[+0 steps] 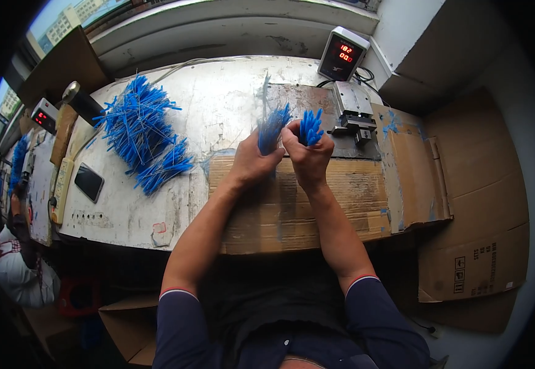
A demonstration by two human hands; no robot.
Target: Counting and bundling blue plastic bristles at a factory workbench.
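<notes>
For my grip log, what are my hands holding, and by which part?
Your left hand holds a motion-blurred bundle of thin blue sticks, and your right hand a second bundle, each gripped below its exposed ends.

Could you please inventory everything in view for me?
Loose pile: uncountable pieces, blue, left
Held bundles: two, blue, centre
Table: one, white, centre
Cardboard mat: one, brown, table front
Phone: one, black, left
Power strip: one, cream, left
Cylinder: one, dark, back left
Displays: two, red digits, back right, far left
Metal fixture: one, silvery, back right
Metal plate: one, grey, beneath fixture
Cardboard pieces: several, brown, right
Co-workers: count unclear, pale clothing, far left
Window panes: several, clear, upper left
Left grip: one, bare, around bundle
Right grip: one, bare, around bundle
Sleeves: two, navy, below
</notes>
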